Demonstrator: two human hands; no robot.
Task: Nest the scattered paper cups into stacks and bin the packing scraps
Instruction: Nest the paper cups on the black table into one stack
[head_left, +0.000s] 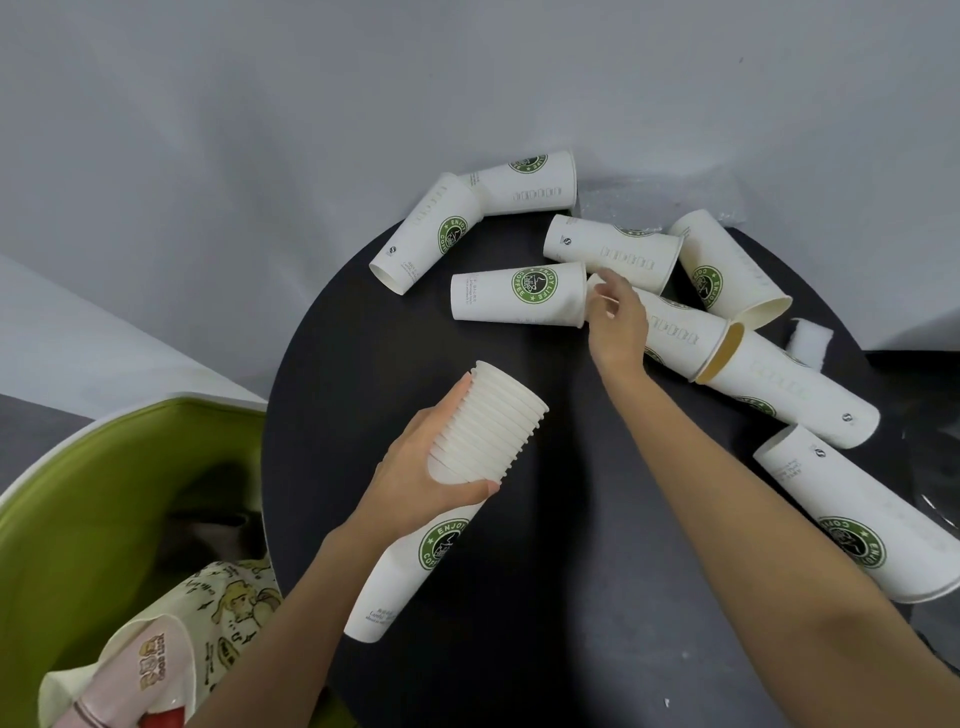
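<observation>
- Clear plastic wrap (660, 200) at far edge of black table (415, 353), faint; lower-right cup (852, 514) cut off by frame.
- Right hand (615, 322), fingers loosely bent at rim of lying cup (519, 296); contact unclear.
- Left hand (431, 467) wrapped round nested stack (493, 421), tilted over table.
- Green bin (104, 493), left: printed bags (228, 603) inside.

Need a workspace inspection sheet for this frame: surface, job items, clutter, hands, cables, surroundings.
Surface: round black table.
Job's things: nested cup stack in hand; loose cups on their sides across the far and right table; clear plastic wrap and white foam scrap at the far right edge, unbinned.
Clutter: nothing seen.
Grippers: left hand grips the stack; right hand at a cup rim, grip unclear.
Cables: nothing seen.
Surroundings: green container left of table holding printed bags; grey backdrop.
</observation>
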